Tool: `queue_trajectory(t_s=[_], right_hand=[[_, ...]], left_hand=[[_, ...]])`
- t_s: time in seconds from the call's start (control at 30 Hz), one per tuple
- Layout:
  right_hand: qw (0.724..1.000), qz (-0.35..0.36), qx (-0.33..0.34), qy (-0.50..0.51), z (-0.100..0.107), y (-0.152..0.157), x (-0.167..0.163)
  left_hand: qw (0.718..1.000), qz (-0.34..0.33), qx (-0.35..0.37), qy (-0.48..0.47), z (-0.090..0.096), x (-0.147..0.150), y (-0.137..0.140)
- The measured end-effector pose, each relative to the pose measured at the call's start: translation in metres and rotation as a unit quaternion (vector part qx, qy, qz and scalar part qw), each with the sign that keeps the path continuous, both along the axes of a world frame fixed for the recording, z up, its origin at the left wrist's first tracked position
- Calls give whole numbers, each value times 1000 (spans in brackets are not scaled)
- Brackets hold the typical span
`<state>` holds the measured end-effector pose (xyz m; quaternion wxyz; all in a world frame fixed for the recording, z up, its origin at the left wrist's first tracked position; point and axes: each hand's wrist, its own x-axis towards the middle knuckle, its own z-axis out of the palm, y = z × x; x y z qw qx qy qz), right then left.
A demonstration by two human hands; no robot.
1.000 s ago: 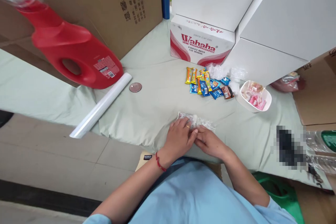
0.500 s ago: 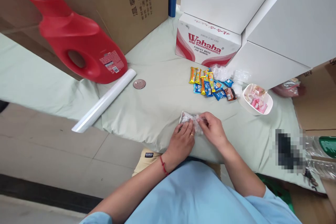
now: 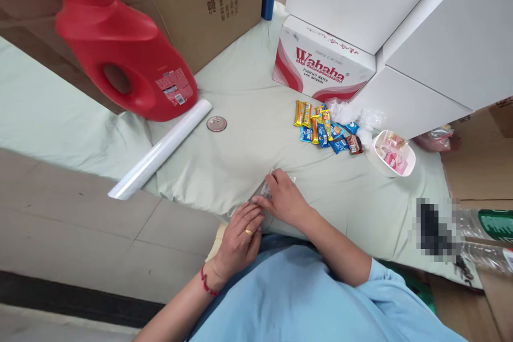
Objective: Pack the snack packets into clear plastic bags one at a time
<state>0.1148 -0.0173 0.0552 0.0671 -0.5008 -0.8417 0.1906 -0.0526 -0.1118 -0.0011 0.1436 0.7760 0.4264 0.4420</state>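
A small packet in crinkled clear plastic (image 3: 265,190) lies on the cloth near the table's front edge, mostly covered by my right hand (image 3: 287,199). That hand is closed over it, with the fingertips at its far side and the thumb at its near left. A bit of clear plastic shows past the knuckles. My left hand (image 3: 243,232) is just left and nearer to me, its fingers pressed together and meeting the right thumb at the table edge. Whatever its fingers hold is hidden.
A white film roll (image 3: 160,149), a round metal tin (image 3: 217,123) and a red jug (image 3: 132,59) are on the left. Farther back lie several wrapped snacks (image 3: 323,128), a white bowl (image 3: 371,163) and a Wahaha carton (image 3: 320,64). Plastic bottles (image 3: 487,256) lie at right.
Both hands have shifted left, the left one also toward me off the packet. My right hand has moved from the packet's right side to over it. The view has shifted slightly.
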Motion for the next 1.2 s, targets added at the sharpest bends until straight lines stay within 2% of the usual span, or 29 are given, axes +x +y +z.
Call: queue_trajectory(t_s=[0.13, 0.27, 0.43, 0.63, 0.7, 0.77, 0.83, 0.87, 0.9, 0.97, 1.03, 1.07, 1.13, 1.2], right_hand=[[1000, 15, 22, 6, -10, -6, 10], [999, -2, 23, 26, -17, -4, 15], [999, 1, 21, 33, -15, -2, 22], [999, -8, 35, 22, -19, -1, 24], [997, -18, 37, 63, -19, -1, 28], [987, -35, 38, 155, -16, -2, 38], [955, -71, 7, 287, -9, -3, 52], [928, -95, -33, 358, -6, -4, 60], [892, -119, -90, 426, -2, -5, 68], [801, -155, -223, 534, 3, -7, 81], [717, -170, -323, 594, 4, -9, 89], [692, -172, -350, 607, 3, -11, 92], [677, -177, -365, 614, 0, -16, 96], [685, -189, -354, 608, -5, -21, 99]], left_hand=[[998, 63, -12, -18, 3, -17, -6], [993, 107, -20, -47, 9, -19, -2], [988, 103, -63, -100, 19, -11, 8], [982, 97, -112, -115, 22, 2, 20], [979, 96, -131, -125, 22, 6, 21], [969, 105, -167, -149, 22, 11, 20], [949, 117, -226, -188, 24, 17, 20], [934, 121, -258, -216, 26, 21, 21], [916, 118, -291, -251, 28, 26, 23], [867, 90, -358, -334, 33, 38, 29], [800, 27, -437, -410, 38, 52, 36], [765, -8, -476, -433, 40, 60, 40], [716, -45, -529, -453, 41, 74, 46], [710, -19, -540, -452, 41, 84, 51]])
